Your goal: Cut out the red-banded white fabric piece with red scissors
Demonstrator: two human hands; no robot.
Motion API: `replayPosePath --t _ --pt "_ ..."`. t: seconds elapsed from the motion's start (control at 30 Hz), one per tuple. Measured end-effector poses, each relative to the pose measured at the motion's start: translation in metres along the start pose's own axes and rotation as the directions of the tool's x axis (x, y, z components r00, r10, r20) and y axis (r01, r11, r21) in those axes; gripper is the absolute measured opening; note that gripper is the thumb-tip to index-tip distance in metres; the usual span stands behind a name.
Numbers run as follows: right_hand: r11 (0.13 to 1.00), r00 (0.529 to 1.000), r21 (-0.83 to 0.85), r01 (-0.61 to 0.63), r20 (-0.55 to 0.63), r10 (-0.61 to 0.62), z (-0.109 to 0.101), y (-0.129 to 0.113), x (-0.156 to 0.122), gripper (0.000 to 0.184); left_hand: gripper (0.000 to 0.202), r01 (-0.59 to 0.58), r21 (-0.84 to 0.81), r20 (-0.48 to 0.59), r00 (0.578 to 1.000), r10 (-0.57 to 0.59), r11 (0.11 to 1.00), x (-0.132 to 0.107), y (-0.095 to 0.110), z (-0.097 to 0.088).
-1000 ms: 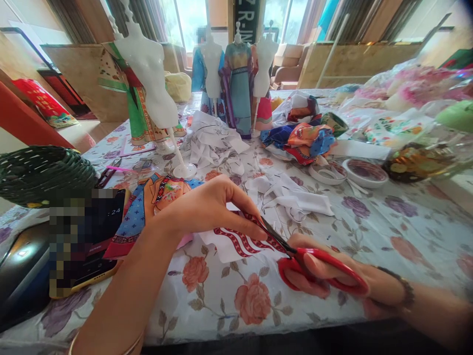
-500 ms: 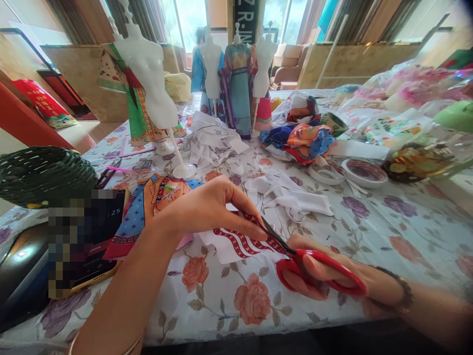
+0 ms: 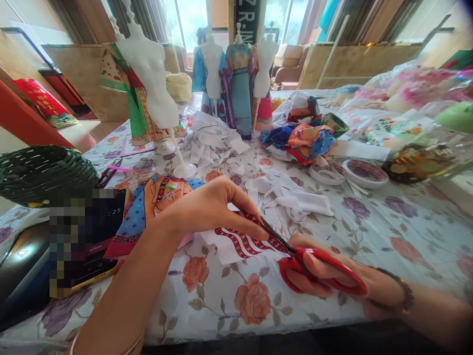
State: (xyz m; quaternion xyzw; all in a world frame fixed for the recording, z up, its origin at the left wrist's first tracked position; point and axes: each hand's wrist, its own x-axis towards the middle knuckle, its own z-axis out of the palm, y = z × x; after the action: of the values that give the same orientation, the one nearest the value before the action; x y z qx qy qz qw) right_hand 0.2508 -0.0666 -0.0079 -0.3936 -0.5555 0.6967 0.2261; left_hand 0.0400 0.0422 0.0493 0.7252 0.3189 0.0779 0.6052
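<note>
My left hand (image 3: 212, 209) pinches a white piece of fabric (image 3: 225, 254) printed with curved red patterned strips, thumb and fingers closed near its right edge. My right hand (image 3: 320, 271) grips red-handled scissors (image 3: 300, 254), fingers through the loops. Their dark blades point up and left along the fabric's edge, close to my left fingertips. How far apart the blades are is hard to make out. Left of the fabric, partly behind my left forearm, lies a small orange and blue doll garment (image 3: 135, 217).
White scraps (image 3: 291, 195) lie beyond my hands, with a larger heap (image 3: 214, 140) behind. A bare white mannequin (image 3: 150, 81) stands at left; dressed ones stand farther back. Tape rolls (image 3: 365, 173) and bunched colourful cloth (image 3: 299, 140) are at right. A phone (image 3: 107, 236) and a dark woven basket (image 3: 44, 172) are at left.
The scissors' lower handle loop has shifted slightly right, towards the upper one. My left hand keeps its pinch on the fabric almost unmoved.
</note>
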Motion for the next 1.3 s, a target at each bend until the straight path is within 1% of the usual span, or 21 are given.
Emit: replayPosePath --t 0.13,0.23,0.4,0.5,0.57,0.67,0.7,0.8,0.9,0.97,1.03,1.1,1.2,1.3 --pt "1.0 1.0 -0.005 0.029 0.008 -0.029 -0.002 0.001 0.0 0.063 0.009 -0.006 0.0 -0.002 1.0 0.006 1.0 0.001 -0.001 0.0" --pt "0.998 0.999 -0.031 0.049 -0.004 -0.049 -0.003 0.001 0.0 0.06 0.011 0.0 -0.009 -0.001 1.0 0.0 1.0 0.001 -0.001 0.001" --pt "0.998 0.999 -0.057 0.042 0.016 -0.041 -0.004 0.001 0.0 0.062 0.012 -0.001 0.008 0.004 1.0 0.001 1.0 0.0 0.0 0.0" --pt "0.999 1.0 -0.04 0.01 0.023 -0.009 -0.003 0.0 0.0 0.064 0.017 -0.007 0.043 0.004 1.0 0.007 0.999 -0.001 0.001 -0.002" --pt "0.999 1.0 -0.037 0.017 0.015 -0.016 -0.003 -0.001 0.0 0.064 0.02 -0.008 0.039 0.0 1.0 0.008 0.999 -0.002 0.002 -0.004" --pt "0.997 0.999 -0.058 0.051 0.006 -0.05 -0.003 -0.001 -0.001 0.064 0.019 -0.042 0.038 -0.015 0.999 0.042 0.998 -0.003 0.001 -0.006" --pt "0.997 0.999 -0.064 0.041 0.009 -0.041 -0.004 -0.002 -0.001 0.064 0.018 -0.052 0.042 -0.02 0.998 0.053 0.998 -0.003 0.0 -0.006" --pt "0.997 0.998 -0.07 0.015 0.055 -0.011 -0.007 -0.002 0.001 0.063 0.018 -0.057 0.048 -0.019 0.998 0.058 0.997 -0.002 -0.002 -0.006" --pt "0.994 0.99 -0.08 0.073 0.13 -0.062 -0.008 -0.001 0.003 0.064 0.017 -0.048 0.035 -0.008 0.999 0.049 0.998 -0.001 -0.002 -0.005" --pt "0.99 0.988 -0.095 0.101 0.129 -0.089 -0.008 0.0 0.003 0.064 0.015 -0.043 0.011 0.002 0.999 0.043 0.999 -0.001 -0.002 -0.005" --pt "0.99 0.989 -0.102 0.099 0.115 -0.088 -0.008 0.0 0.003 0.063 0.013 -0.045 -0.01 0.012 0.999 0.045 0.999 -0.002 -0.002 -0.004" --pt "0.991 0.988 -0.09 0.1 0.129 -0.088 -0.008 -0.002 0.003 0.062 0.013 -0.054 -0.009 0.019 0.998 0.054 0.998 -0.002 -0.002 -0.004" --pt "0.991 0.97 -0.073 0.115 0.221 -0.097 -0.012 -0.005 0.006 0.062 0.013 -0.056 0.006 0.031 0.998 0.056 0.998 -0.002 -0.003 -0.003" --pt "0.988 0.945 -0.078 0.13 0.312 -0.1 -0.017 -0.007 0.01 0.062 0.013 -0.044 -0.021 0.041 0.998 0.045 0.999 -0.002 -0.003 -0.003"
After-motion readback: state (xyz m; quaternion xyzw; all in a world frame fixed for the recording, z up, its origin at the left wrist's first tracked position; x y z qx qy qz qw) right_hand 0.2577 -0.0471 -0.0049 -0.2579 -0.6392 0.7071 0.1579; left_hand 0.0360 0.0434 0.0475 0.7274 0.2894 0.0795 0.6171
